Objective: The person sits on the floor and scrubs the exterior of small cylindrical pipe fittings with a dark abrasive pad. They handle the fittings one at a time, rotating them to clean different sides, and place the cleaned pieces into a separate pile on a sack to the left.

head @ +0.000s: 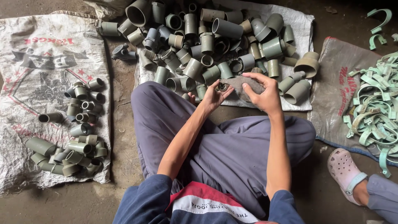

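Observation:
I sit cross-legged on the floor. My left hand [212, 96] holds a small grey pipe fitting [223, 86] by its edge, its opening facing me. My right hand [262, 92] presses a grey rag [244, 86] against that fitting. Both hands hover just above my knees, in front of a big heap of grey pipe fittings [207, 37] piled on a white sack [298, 25].
A printed white sack [37, 54] on the left carries a smaller group of grey fittings [76, 132]. At the right, a brown sack [336, 87] bears pale green pipe clamps [375, 112]. Another person's foot in a pink clog [346, 174] rests at lower right.

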